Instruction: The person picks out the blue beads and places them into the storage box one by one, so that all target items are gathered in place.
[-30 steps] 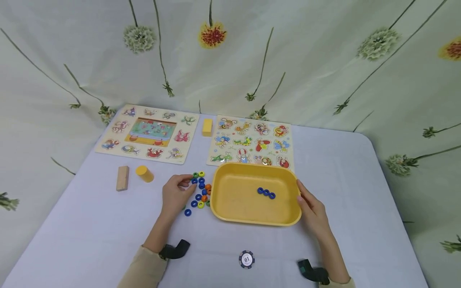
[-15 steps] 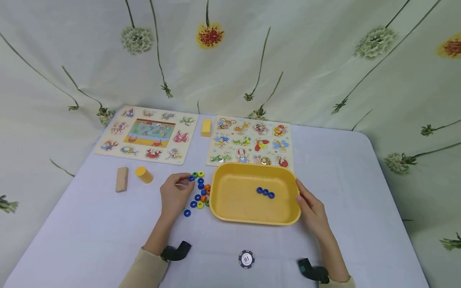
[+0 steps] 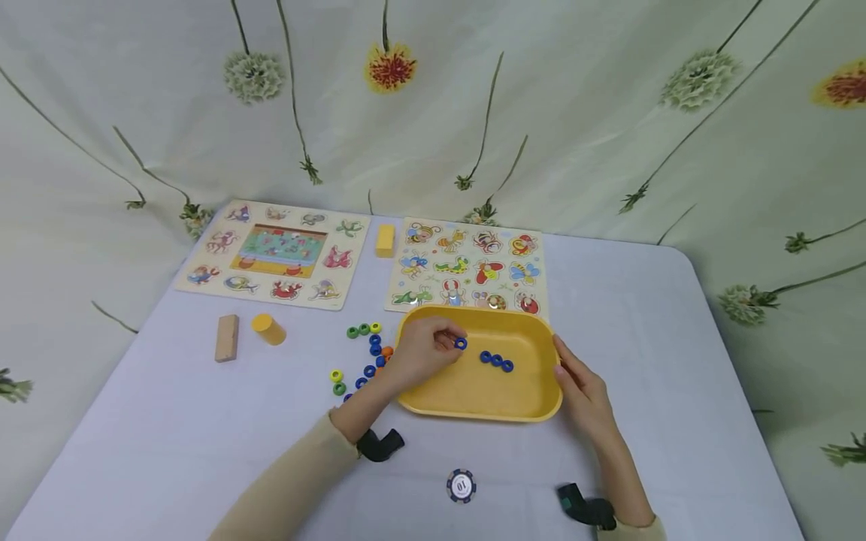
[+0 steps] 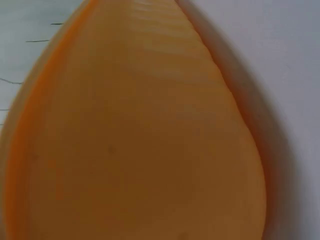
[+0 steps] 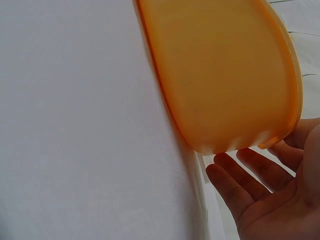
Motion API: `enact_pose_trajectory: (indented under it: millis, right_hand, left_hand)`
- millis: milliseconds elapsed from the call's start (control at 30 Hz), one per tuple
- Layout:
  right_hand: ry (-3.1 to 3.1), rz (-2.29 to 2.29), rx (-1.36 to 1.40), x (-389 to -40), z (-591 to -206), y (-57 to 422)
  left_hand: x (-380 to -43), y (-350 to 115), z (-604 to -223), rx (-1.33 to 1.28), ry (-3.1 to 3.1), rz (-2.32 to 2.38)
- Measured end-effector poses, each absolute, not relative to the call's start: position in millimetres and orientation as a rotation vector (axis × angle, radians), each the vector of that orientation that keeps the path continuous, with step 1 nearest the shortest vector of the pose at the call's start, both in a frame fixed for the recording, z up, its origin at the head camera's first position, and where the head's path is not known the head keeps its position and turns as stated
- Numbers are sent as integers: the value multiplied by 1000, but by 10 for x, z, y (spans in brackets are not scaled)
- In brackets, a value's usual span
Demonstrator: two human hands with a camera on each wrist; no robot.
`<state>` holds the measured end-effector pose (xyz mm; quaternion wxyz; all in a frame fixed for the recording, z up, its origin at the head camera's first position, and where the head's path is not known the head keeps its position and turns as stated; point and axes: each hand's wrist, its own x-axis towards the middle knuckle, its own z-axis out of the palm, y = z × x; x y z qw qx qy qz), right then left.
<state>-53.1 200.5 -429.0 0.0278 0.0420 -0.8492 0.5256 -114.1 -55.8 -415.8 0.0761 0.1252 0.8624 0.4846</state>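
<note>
In the head view, my left hand [image 3: 428,347] pinches a blue ring bead [image 3: 461,343] over the left half of a yellow plastic tray [image 3: 467,398]. Inside the tray, blue beads [image 3: 497,361] lie in a short slanting row. My right hand [image 3: 590,398] holds the tray at its right end; in the right wrist view, fingertips [image 5: 220,161] meet the outer wall. Several loose beads [image 3: 375,350], blue, green, yellow and orange, lie left of the tray, some hidden behind my left forearm. The left wrist view shows the tray [image 4: 140,125] close up and no hand.
Behind the tray lies an insect picture board [image 3: 467,263], partly under its far rim. A sea-animal board [image 3: 277,252], a yellow block [image 3: 385,240], a yellow cylinder [image 3: 268,328] and a wooden block [image 3: 226,338] are farther left. A poker chip [image 3: 461,486] lies in front.
My left hand has picked a blue bead from the loose ones and carried it right, over the tray. The right hand stays at the tray's right end.
</note>
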Motion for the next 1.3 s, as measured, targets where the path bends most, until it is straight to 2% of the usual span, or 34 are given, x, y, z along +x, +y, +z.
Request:
enact_pose_trajectory:
  millis: [200,467,667,833,1100,1300]
  right_hand:
    - [-2626,1615,130,-531,-4297,1994]
    - [-2634,1599,124,-525,-4296,2003]
    - [-2634,1602,128,-528,-4296,1997]
    - [-2640,1603,126,-527,-4299,1991]
    - [-2654,1588,114,-524,-4300,1983]
    - [-2651,1587,119,-524,-4282,1985]
  left_hand:
    - [-1325,-362,-4336,386,2569,1221]
    - [-1417,-209,-4439,536,2598,981]
    - [-1374,-189,-4444,587,2643,898]
    - [-1212,-251,-4343,639,2769,862]
    - [-897,-660,-4129,644,2987,1315]
    - [-885,-1306,-4265,345,2980,1647]
